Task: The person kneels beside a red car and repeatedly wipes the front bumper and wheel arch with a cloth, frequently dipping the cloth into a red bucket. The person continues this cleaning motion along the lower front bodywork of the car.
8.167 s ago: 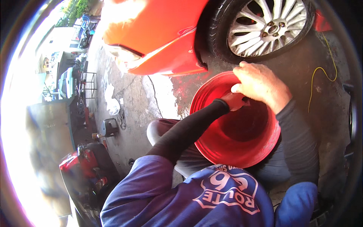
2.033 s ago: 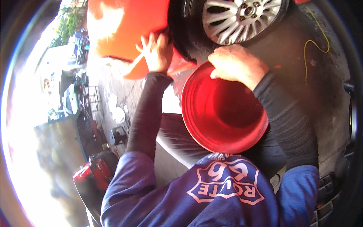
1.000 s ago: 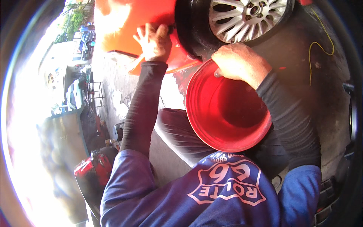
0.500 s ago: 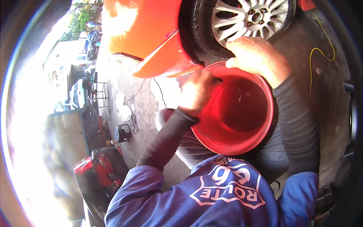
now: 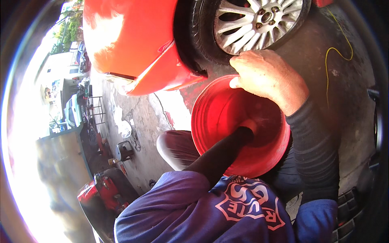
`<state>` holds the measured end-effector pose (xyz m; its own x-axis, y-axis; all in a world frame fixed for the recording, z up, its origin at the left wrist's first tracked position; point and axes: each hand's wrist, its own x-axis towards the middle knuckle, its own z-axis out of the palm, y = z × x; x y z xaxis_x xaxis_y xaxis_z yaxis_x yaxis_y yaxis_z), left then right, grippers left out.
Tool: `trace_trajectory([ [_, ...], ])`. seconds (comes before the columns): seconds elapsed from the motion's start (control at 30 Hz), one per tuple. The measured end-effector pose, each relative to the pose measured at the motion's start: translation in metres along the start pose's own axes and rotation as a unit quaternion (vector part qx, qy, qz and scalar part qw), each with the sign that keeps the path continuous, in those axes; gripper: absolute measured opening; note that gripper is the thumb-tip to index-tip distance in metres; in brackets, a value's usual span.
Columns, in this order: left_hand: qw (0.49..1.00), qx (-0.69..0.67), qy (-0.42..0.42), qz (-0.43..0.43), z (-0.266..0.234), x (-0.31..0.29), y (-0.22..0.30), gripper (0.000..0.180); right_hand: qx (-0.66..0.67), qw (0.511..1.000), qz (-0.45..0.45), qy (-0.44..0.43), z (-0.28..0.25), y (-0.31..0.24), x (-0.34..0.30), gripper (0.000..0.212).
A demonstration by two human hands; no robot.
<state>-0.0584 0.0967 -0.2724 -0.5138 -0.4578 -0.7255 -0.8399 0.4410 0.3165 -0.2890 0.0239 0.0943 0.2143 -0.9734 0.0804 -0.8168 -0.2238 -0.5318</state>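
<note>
A red plastic bucket [image 5: 207,121] sits tilted between my knees with its mouth facing up at me. My right hand [image 5: 269,77] is closed over the bucket's far rim, thumb on the inside. My left hand [image 5: 251,126] reaches down into the bucket, and only its back near the wrist shows. Shade and the black sleeve hide its fingers, so I cannot make out whether it holds anything. The bucket's bottom is dark, and its contents cannot be told.
Just beyond the bucket are a red car's bumper [image 5: 133,44] and a tyre with a silver spoked wheel [image 5: 243,30]. A yellow cord [image 5: 327,69] lies on the floor at right. A dark stool [image 5: 124,150] and a red motorcycle [image 5: 106,190] stand at left.
My left hand has gone from the bucket's left rim down inside it. My right hand stays on the rim. The view has shifted slightly, and the bucket appears lower.
</note>
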Motion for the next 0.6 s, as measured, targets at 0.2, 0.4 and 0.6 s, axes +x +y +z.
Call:
trace_trajectory([
  [0.2,0.977,-0.121,-0.059,0.163,-0.118,-0.066,0.027,0.041,-0.001,0.998,0.003,-0.07,0.0,-0.007,0.01,0.033],
  [0.4,0.944,-0.166,0.274,0.081,-0.283,-0.191,0.023,0.045,-0.004,1.0,-0.025,-0.002,0.004,-0.007,0.014,0.033],
  [0.6,0.786,0.207,0.574,0.102,-0.368,-0.229,0.035,0.019,0.002,1.0,-0.021,-0.018,0.009,-0.006,0.013,0.033],
])
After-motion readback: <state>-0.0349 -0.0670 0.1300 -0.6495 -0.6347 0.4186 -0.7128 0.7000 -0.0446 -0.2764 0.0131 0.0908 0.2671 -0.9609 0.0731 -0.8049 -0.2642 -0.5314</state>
